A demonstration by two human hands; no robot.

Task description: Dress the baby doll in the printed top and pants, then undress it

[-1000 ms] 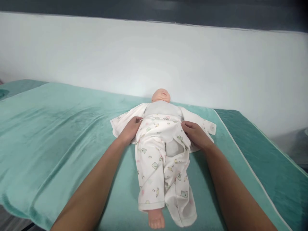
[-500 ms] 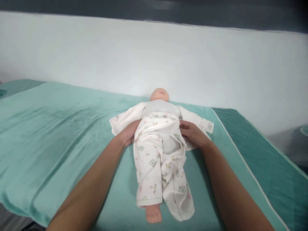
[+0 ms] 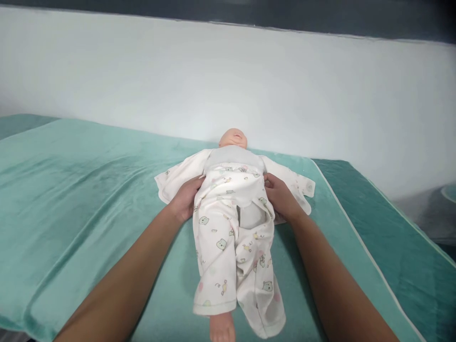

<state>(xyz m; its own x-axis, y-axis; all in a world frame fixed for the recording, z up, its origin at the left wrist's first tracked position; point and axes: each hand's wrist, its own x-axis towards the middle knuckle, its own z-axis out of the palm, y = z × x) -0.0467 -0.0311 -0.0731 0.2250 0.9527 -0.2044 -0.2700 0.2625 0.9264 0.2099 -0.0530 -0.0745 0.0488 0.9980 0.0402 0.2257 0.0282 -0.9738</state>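
A baby doll [image 3: 233, 138] lies on its back, its head toward the wall. It wears white printed baby trousers [image 3: 219, 242] pulled up over its grey-white torso [image 3: 233, 155]. One bare foot [image 3: 222, 327] sticks out of the left trouser leg; the right leg's cuff shows no foot. At the left side of the waist, my left hand [image 3: 185, 195] is closed on the trousers, its fingertips partly tucked behind the doll. My right hand [image 3: 282, 195] grips the trousers at the opposite side with bent fingers. A white printed baby top [image 3: 290, 179] lies spread beneath the doll, sleeves out.
A light green plush blanket [image 3: 89, 199] covers the surface, with folds on the left. Darker green cloth [image 3: 384, 228] shows beyond its pale edge at the right. A white wall [image 3: 228, 80] rises right behind the doll's head.
The view has shifted a little, so the doll appears slightly lower and further left. Both hands stay at the sides of the waist; the left hand's thumb side now shows more.
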